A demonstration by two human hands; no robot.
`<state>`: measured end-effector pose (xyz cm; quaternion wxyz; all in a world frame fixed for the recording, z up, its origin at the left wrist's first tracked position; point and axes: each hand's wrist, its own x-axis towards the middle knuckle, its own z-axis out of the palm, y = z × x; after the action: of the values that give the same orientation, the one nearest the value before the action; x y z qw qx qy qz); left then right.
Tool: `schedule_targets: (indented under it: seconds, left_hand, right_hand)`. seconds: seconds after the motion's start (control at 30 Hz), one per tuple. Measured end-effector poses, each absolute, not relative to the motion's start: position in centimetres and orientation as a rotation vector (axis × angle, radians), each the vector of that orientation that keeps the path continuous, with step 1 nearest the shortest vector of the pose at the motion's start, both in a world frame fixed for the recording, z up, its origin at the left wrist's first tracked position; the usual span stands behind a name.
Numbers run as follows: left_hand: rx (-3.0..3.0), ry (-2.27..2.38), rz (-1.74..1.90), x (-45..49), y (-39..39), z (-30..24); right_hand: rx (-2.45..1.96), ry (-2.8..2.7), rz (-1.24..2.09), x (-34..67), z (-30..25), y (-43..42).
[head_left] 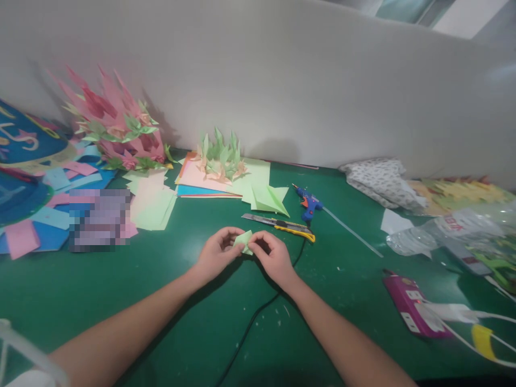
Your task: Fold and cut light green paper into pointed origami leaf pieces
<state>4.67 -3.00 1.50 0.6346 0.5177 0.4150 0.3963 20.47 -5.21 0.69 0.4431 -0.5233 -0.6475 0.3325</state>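
Note:
A small folded piece of light green paper (243, 239) is held between both hands above the green table. My left hand (220, 250) pinches it from the left with thumb and fingers. From the right, my right hand (272, 255) grips its edge between thumb and forefinger. Just beyond the hands lies a yellow utility knife (288, 228), its blade pointing left. Behind the knife, a blue hot glue gun (309, 204) rests on its side, a long glue stick (352, 231) sticking out of its back. More folded light green paper (268, 199) lies near the knife.
A green and peach paper flower piece (221, 158) stands on stacked coloured paper. A taller pink paper piece (121, 123) is at left. To the right are a plastic bottle (447, 228) and a purple power strip (415, 306) with cables. A black cord (258, 312) crosses the table beneath the right arm.

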Motion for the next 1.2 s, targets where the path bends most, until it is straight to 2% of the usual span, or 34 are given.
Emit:
schedule_targets:
  seconds: [0.8,1.2]
  left_hand:
    - [1.27,0.944,0.872,4.7,-3.34,0.85]
    - [1.164,0.97,0.952,4.67,-3.09,1.33]
  right_hand:
    - [-1.271,-1.533,0.915,20.44,0.57,-5.1]
    - [-1.254,-1.691,0.759,20.15,0.86,-5.55]
